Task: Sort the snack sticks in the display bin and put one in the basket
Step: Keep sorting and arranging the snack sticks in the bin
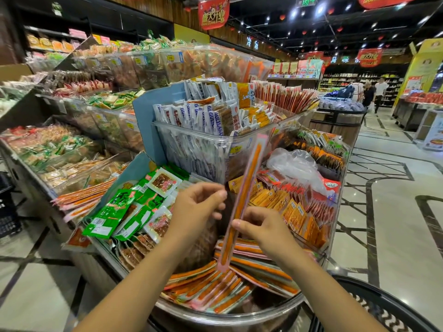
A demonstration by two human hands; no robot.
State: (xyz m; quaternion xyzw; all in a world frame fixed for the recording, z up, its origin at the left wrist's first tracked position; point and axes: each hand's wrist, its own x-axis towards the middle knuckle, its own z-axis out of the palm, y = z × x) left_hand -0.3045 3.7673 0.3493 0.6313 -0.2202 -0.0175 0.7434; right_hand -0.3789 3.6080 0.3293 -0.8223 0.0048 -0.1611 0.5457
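- Thumb and fingers of the right hand (259, 228) pinch one long orange snack stick (249, 178) below its middle and hold it nearly upright, tilted to the right at the top, above the display bin (239, 316).
- Just beside the stick, without visibly touching it, the left hand (199, 204) is loosely curled and holds nothing.
- The step in hand looks like picking out the one stick for the basket. It would go best with the pinch kept firm on the flat wrapper, since a long, thin pack will likely flex and swing. The free hand could steady the upper part before the stick is carried right and down.
- Below the hands, the pile of sticks (215, 291) lies fanned and crossed in the round metal bin, so sorting looks unfinished.
- At the lower right, near the bin, is the black basket (374, 305); its inside is barely in view.
- Green snack packets (115, 212) and orange sachets (299, 212) flank the bin.
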